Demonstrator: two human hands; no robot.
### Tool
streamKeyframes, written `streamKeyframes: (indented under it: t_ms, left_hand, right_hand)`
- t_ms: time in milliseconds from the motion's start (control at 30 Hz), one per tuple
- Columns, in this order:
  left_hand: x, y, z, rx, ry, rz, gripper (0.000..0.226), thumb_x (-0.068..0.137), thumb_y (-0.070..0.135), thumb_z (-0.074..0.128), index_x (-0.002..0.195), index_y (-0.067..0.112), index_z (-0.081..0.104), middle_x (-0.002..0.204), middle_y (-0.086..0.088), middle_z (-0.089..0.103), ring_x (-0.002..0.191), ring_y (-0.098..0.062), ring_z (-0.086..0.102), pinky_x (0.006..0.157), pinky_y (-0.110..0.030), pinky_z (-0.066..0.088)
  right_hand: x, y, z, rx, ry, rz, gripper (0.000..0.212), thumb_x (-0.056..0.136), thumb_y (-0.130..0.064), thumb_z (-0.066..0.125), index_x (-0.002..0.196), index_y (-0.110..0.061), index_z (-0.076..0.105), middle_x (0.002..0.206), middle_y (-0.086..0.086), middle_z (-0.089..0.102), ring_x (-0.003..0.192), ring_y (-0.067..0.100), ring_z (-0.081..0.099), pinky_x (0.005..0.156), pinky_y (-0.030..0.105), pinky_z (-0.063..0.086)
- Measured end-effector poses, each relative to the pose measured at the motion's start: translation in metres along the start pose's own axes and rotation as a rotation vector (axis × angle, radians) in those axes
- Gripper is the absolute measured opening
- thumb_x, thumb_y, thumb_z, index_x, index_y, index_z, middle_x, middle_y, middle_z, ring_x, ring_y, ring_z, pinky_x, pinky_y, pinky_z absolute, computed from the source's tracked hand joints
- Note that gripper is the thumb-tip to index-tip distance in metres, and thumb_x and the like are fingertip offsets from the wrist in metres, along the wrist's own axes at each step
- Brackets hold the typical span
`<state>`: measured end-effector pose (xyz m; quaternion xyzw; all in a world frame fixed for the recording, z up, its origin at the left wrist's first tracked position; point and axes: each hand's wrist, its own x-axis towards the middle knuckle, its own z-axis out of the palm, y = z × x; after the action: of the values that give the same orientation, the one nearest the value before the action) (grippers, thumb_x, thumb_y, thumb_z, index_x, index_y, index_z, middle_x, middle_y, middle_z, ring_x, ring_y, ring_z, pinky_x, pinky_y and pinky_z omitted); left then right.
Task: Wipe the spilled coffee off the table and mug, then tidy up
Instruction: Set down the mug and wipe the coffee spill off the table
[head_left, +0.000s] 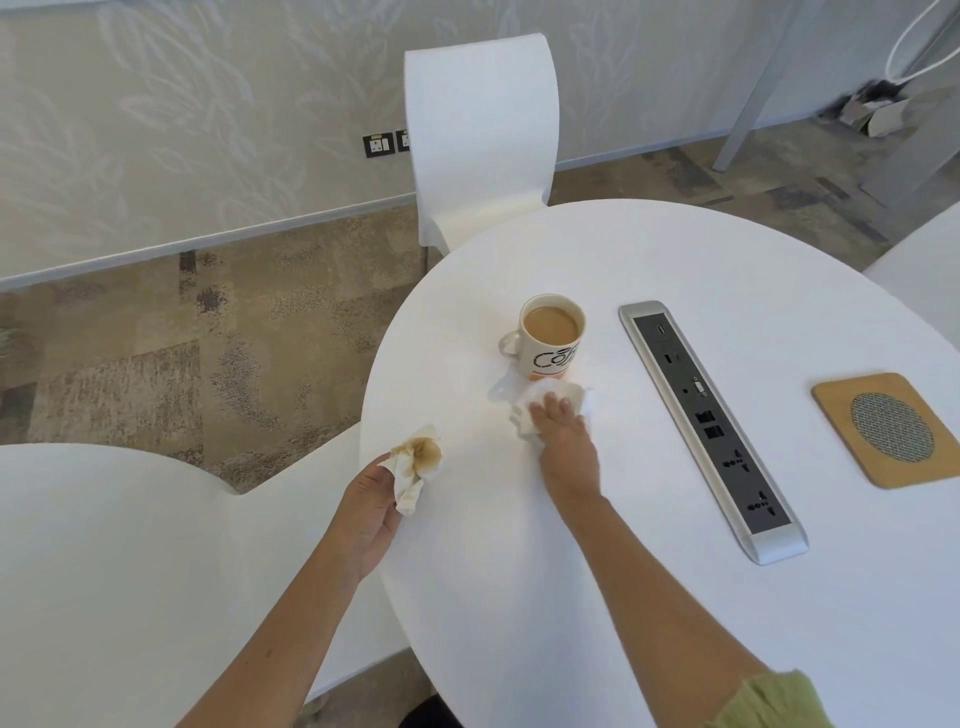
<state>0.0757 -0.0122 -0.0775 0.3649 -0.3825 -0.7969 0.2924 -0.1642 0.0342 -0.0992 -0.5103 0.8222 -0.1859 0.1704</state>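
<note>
White tissue lies flat under my right hand, fingers spread and pressing it onto the desk just short of the mug, which stands full beyond my fingertips. I judge I am mid-wipe at the mug's foot. My left hand, out at the desk's near edge, is curled shut around a coffee-stained tissue. Next I should work around the base without nudging the mug, then wipe its side.
</note>
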Motion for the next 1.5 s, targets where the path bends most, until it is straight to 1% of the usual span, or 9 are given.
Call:
streamKeyframes:
  t_ms: [100, 333, 567, 833, 1000, 1100, 1300, 1433, 1500]
  left_hand:
    - [-0.003, 0.002, 0.002, 0.024, 0.012, 0.006, 0.014, 0.089, 0.01, 0.054, 0.085, 0.013, 0.067, 0.08, 0.003, 0.057, 0.064, -0.003, 0.052, 0.079, -0.027, 0.031]
    - [-0.008, -0.005, -0.002, -0.105, 0.17, -0.002, 0.021, 0.077, 0.018, 0.067, 0.096, 0.018, 0.076, 0.1, 0.006, 0.074, 0.094, -0.006, 0.067, 0.086, -0.019, 0.051]
    - [-0.004, -0.009, -0.001, 0.016, 0.132, 0.025, 0.021, 0.092, 0.007, 0.054, 0.093, 0.015, 0.073, 0.093, 0.007, 0.07, 0.086, -0.005, 0.063, 0.081, -0.016, 0.049]
    - [-0.006, -0.007, 0.004, 0.124, -0.011, 0.101, 0.047, 0.095, 0.034, 0.053, 0.091, -0.013, 0.053, 0.091, 0.0, 0.061, 0.087, -0.009, 0.056, 0.076, -0.024, 0.037]
    - [-0.006, -0.006, 0.004, 0.118, -0.028, 0.086, 0.037, 0.093, 0.026, 0.055, 0.095, -0.011, 0.056, 0.086, -0.002, 0.061, 0.076, -0.005, 0.058, 0.084, -0.027, 0.033]
    - [-0.006, -0.007, 0.004, 0.122, -0.029, 0.116, 0.05, 0.094, 0.029, 0.053, 0.088, -0.02, 0.049, 0.085, -0.002, 0.06, 0.08, -0.009, 0.056, 0.086, -0.023, 0.035]
    - [-0.004, -0.012, 0.003, 0.076, 0.029, 0.102, 0.031, 0.097, 0.025, 0.051, 0.087, -0.004, 0.057, 0.086, 0.001, 0.063, 0.062, -0.008, 0.05, 0.081, -0.02, 0.039]
    - [-0.006, -0.011, 0.004, 0.078, 0.051, 0.109, 0.009, 0.086, 0.017, 0.06, 0.085, 0.008, 0.062, 0.086, 0.004, 0.065, 0.058, -0.008, 0.045, 0.08, -0.018, 0.041]
    - [-0.005, -0.012, 0.003, 0.063, 0.034, 0.116, 0.021, 0.082, 0.017, 0.062, 0.093, -0.001, 0.058, 0.085, 0.002, 0.064, 0.057, -0.009, 0.041, 0.087, -0.021, 0.038]
  right_hand:
    - [-0.009, -0.035, 0.022, 0.02, -0.071, -0.152, 0.053, 0.093, 0.005, 0.031, 0.141, -0.016, 0.041, 0.158, 0.005, 0.019, 0.147, 0.019, 0.012, 0.116, 0.026, 0.002]
    - [-0.056, -0.044, 0.031, 0.001, -0.183, -0.421, 0.063, 0.086, 0.012, 0.026, 0.144, -0.01, 0.036, 0.157, 0.006, 0.024, 0.146, 0.022, 0.019, 0.116, 0.023, -0.002]
    - [-0.054, 0.031, -0.025, -0.007, -0.048, -0.137, 0.063, 0.085, 0.014, 0.035, 0.141, -0.013, 0.041, 0.155, 0.004, 0.027, 0.145, 0.017, 0.021, 0.111, 0.014, 0.002]
    - [-0.074, 0.065, -0.045, 0.042, 0.111, 0.202, 0.078, 0.073, 0.026, 0.032, 0.14, -0.012, 0.044, 0.154, 0.002, 0.032, 0.145, 0.019, 0.021, 0.12, 0.032, 0.012]
    - [-0.099, 0.027, -0.011, 0.043, 0.125, 0.128, 0.076, 0.073, 0.025, 0.035, 0.139, -0.011, 0.045, 0.154, 0.005, 0.03, 0.145, 0.021, 0.023, 0.117, 0.021, 0.002]
    - [-0.118, -0.011, 0.008, 0.058, 0.078, -0.038, 0.066, 0.064, 0.027, 0.053, 0.122, -0.003, 0.062, 0.136, 0.014, 0.054, 0.125, 0.034, 0.052, 0.113, 0.014, -0.006]
    - [-0.145, -0.046, 0.018, 0.01, 0.031, -0.417, 0.043, 0.06, -0.002, 0.062, 0.098, -0.015, 0.076, 0.111, 0.001, 0.072, 0.103, 0.018, 0.068, 0.093, 0.031, 0.05]
    - [-0.141, -0.024, 0.008, -0.057, 0.032, -0.47, 0.038, 0.068, -0.007, 0.057, 0.098, -0.019, 0.076, 0.111, -0.004, 0.072, 0.102, 0.013, 0.068, 0.086, 0.029, 0.054]
    - [-0.137, -0.01, 0.002, -0.06, 0.071, -0.431, 0.041, 0.074, -0.003, 0.047, 0.099, -0.016, 0.076, 0.112, -0.001, 0.072, 0.102, 0.016, 0.069, 0.092, 0.027, 0.05]
